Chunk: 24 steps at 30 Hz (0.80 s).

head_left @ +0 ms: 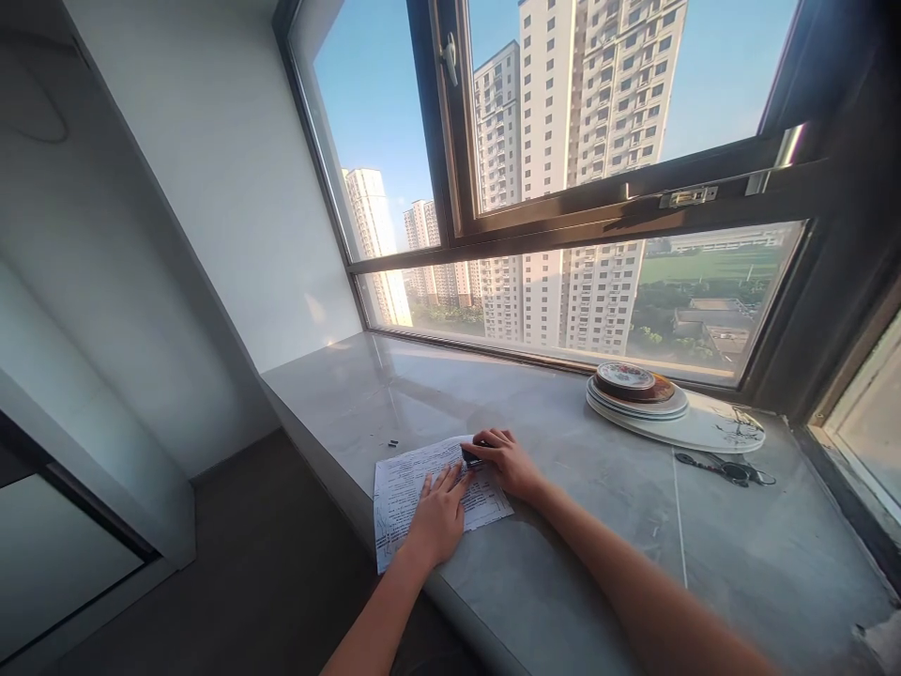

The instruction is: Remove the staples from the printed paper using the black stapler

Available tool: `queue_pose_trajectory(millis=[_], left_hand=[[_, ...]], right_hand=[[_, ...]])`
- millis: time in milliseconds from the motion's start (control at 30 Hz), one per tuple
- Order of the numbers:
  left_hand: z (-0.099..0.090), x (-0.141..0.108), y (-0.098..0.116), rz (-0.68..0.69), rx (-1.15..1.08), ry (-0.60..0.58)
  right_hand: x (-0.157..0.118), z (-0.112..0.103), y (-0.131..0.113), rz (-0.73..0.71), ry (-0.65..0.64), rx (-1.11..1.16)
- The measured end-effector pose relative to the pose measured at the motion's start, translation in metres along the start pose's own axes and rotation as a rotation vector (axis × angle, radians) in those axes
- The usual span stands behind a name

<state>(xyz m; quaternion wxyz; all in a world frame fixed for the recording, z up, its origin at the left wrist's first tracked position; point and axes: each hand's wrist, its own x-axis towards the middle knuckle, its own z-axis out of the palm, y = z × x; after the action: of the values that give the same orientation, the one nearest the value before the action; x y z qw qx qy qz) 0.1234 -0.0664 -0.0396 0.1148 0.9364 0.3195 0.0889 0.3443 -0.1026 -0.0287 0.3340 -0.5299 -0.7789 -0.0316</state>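
Paper: white, densely marked in black, spread on the sill at its near edge. Black object: small, partly hidden, at the paper's upper part.

Looks like high-rise home: tiled windowsill, stacked plates, apartment towers outside window.

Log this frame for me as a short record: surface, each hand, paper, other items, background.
surface: grey ledge below a window
left hand: spread flat on the paper
right hand: holding a small black object over the paper, exact type unclear
paper: printed, near the ledge's front edge
other items: stacked plates to the right; dark trinket in front of them; small dark bits beyond the paper
background: tall buildings outside
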Motion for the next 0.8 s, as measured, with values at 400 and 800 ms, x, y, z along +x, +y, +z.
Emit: queue_pose_trajectory(millis=[400,800], left_hand=[[0.002,0.0003,-0.0011,0.009,0.004,0.024],[0.0023,-0.0002,-0.0009,0.004,0.006,0.033]], right_hand=[[0.0008,0.0042,0.0021,-0.01,-0.031,-0.052],[0.0026,0.0074,0.0006,0.019,-0.044,-0.099]])
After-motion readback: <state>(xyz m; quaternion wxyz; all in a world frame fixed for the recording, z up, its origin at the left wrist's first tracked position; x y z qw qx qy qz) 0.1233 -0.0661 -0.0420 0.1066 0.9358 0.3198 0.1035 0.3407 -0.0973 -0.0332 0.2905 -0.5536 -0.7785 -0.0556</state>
